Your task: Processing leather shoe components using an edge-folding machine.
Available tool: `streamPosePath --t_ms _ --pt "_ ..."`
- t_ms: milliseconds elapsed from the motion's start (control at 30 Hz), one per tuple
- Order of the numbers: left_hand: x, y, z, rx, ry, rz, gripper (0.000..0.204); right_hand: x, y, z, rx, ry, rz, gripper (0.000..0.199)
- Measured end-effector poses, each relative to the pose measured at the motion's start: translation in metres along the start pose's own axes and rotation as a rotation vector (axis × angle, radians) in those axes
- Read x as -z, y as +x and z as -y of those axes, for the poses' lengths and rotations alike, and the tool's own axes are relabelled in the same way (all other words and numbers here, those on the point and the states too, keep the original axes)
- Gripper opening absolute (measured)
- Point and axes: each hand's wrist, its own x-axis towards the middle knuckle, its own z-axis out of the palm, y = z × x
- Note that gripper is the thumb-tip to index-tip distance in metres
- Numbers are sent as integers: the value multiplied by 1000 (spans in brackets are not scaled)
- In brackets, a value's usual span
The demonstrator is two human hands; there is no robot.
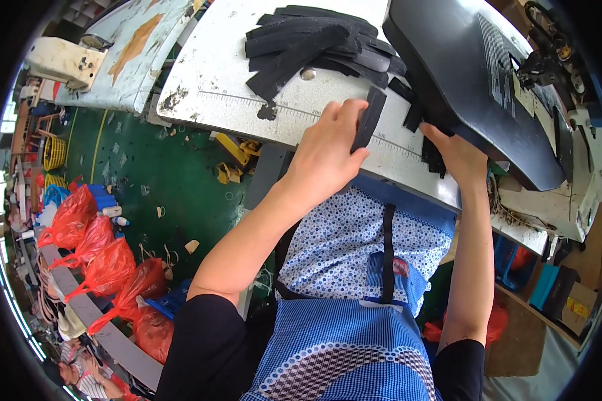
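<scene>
My left hand (pixel 329 147) is closed on a flat black strip (pixel 370 119), held tilted over the front edge of the white worktable (pixel 214 117). Under the black machine head (pixel 471 87), my right hand (pixel 460 159) reaches in beside small black pieces (pixel 433 155). One of its digits stretches toward them; its other fingers are hidden, so its grip cannot be made out. Beyond my left hand lies a loose pile of similar black strips (pixel 314 47). A ruler scale runs along the table near both hands.
At the left, several red plastic bags (pixel 110 267) line a grey ledge (pixel 130 357). A second worktable (pixel 137 60) stands at the far left. Scraps litter the green floor (pixel 140 214). Cartons (pixel 575 307) sit on a low shelf at the right. Another person (pixel 90 374) appears lower left.
</scene>
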Motion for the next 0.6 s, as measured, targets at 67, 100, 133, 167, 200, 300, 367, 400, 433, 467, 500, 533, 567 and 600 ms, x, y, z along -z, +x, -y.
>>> streamPosePath --t_ms 67,100,133,167,200,300,367,400,433,467,500,533,567,600 --pt "12 -6 0 218 -294 123 62 7 -2 11 -14 116 28 78" --pt "16 -13 1 326 -450 151 60 18 -8 22 -106 60 77 72" --pt "18 -22 9 315 -621 161 58 27 -15 36 -195 7 123 66" --pt "17 -31 14 305 -726 173 58 31 -26 43 -114 103 -7 48" --pt "17 -38 16 294 -830 186 58 34 -38 49 -34 199 -136 30" --pt "21 -48 1 277 -908 182 65 33 -65 75 -129 673 39 27" --pt "22 -48 -4 282 -950 170 72 32 -71 80 -237 828 148 24" --pt "20 -48 -6 283 -946 171 72 31 -74 81 -332 988 271 22" --pt "17 -47 -7 296 -966 137 70 30 -76 81 -424 1147 400 20" --pt "15 -45 -9 307 -985 103 69 29 -81 80 -422 1172 463 21" --pt "15 -44 -12 306 -990 94 67 28 -87 82 -441 1239 518 23" --pt "12 -44 -13 305 -986 91 67 28 -93 84 -459 1306 572 24" --pt "9 -45 -14 296 -980 63 67 30 -96 90 -495 1357 624 26" --pt "7 -45 -15 285 -975 36 67 28 -99 94 -518 1404 653 26"
